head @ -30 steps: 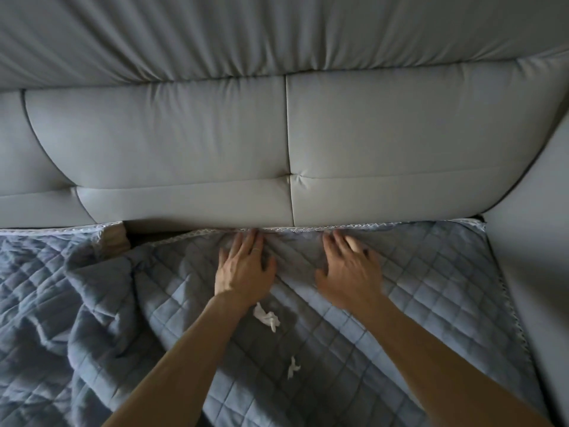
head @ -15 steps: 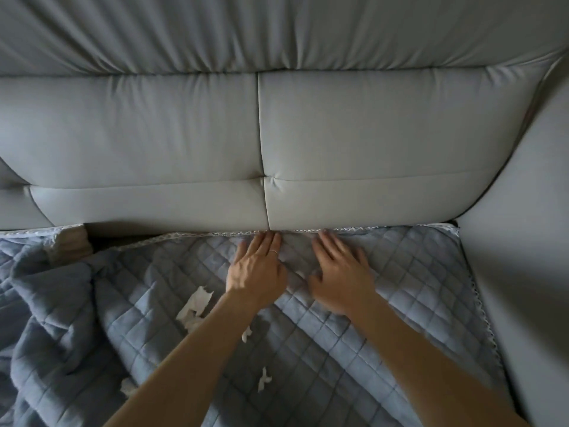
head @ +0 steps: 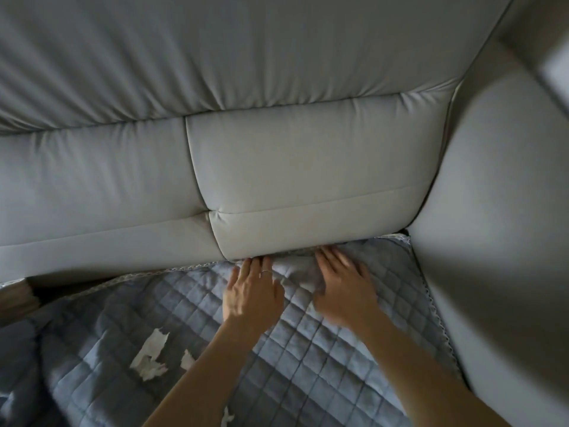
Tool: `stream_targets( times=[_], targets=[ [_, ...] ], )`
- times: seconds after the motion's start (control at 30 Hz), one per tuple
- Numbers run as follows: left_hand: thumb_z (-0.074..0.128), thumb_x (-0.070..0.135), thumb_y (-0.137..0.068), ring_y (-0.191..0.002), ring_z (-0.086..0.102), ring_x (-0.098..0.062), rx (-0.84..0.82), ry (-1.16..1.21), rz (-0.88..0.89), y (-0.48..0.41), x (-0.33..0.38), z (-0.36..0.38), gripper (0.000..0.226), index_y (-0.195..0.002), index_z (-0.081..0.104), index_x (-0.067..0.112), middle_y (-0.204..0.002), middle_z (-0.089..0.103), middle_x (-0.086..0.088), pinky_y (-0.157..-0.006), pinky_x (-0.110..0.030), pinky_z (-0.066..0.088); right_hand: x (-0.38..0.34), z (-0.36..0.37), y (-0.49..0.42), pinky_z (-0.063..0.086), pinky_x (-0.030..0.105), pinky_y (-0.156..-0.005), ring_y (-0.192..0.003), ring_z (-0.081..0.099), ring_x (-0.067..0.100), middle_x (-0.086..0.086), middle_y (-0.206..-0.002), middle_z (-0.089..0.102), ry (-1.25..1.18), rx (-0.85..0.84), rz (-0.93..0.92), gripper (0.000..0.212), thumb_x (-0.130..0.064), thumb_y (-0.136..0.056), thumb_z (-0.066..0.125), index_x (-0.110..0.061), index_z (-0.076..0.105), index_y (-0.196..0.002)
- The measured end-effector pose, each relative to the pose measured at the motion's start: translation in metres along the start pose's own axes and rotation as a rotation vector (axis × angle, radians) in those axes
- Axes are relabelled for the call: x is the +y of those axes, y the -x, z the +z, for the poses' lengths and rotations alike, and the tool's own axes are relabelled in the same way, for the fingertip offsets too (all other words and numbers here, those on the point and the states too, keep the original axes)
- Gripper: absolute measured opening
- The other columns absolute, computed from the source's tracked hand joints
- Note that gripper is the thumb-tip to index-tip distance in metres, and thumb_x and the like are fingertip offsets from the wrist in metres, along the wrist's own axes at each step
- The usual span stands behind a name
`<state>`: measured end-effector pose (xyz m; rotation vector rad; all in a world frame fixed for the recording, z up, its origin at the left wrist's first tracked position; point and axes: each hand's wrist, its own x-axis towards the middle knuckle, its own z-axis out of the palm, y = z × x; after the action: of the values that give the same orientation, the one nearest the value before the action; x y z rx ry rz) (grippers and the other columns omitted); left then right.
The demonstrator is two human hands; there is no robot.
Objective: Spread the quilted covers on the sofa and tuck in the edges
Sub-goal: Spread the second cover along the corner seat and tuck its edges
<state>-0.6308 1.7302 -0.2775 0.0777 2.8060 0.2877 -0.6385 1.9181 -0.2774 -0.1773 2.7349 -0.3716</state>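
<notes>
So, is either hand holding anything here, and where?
Nothing gripped: left hand and right hand press flat on the blue-grey quilted cover at its back edge.

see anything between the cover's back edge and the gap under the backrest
Nothing visible does. The left hand and right hand press flat on the quilted cover at the crease under the backrest. The white scraps lie nearer the person, clear of that edge.

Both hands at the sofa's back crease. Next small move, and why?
Likely slide both hands forward, pushing the bunched fold of the quilted cover under the backrest: left hand and right hand lie flat at the crease, and the fabric humps up between them.
</notes>
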Motion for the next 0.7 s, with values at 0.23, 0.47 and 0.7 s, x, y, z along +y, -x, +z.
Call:
stream_targets(
  times=[0.23, 0.47, 0.7],
  targets=[
    [0.031, 0.041, -0.092, -0.139, 0.035, -0.025, 0.043, 0.011, 0.076, -0.016, 0.027, 0.026, 0.063, -0.145, 0.042, 0.011, -0.147, 0.047, -0.002, -0.116, -0.043, 0.028, 0.032, 0.008, -0.01, 0.001, 0.056, -0.119, -0.149, -0.013, 0.007, -0.013, -0.163, -0.008, 0.041, -0.129, -0.01, 0.084, -0.036, -0.077, 0.027, -0.031, -0.002, -0.156],
    [0.024, 0.042, -0.099, -0.149, 0.008, -0.026, -0.11, -0.112, 0.018, -0.011, 0.046, 0.015, 0.065, -0.156, 0.006, 0.015, -0.163, 0.012, -0.001, -0.121, -0.048, 0.008, 0.034, 0.005, -0.013, -0.001, 0.058, -0.119, -0.15, -0.004, 0.007, -0.012, -0.164, 0.006, -0.02, -0.077, -0.017, 0.076, -0.049, -0.085, 0.031, -0.031, 0.01, -0.156],
    [0.022, 0.052, -0.098, -0.149, -0.01, -0.009, -0.137, 0.044, 0.15, -0.008, 0.066, 0.026, 0.067, -0.156, -0.001, 0.026, -0.163, -0.008, 0.011, -0.122, -0.041, -0.003, 0.08, 0.001, 0.012, 0.002, 0.055, -0.12, -0.151, -0.007, 0.022, -0.003, -0.165, -0.007, -0.094, 0.0, 0.271, 0.078, -0.062, -0.09, 0.014, -0.024, 0.003, -0.157]
  ],
)
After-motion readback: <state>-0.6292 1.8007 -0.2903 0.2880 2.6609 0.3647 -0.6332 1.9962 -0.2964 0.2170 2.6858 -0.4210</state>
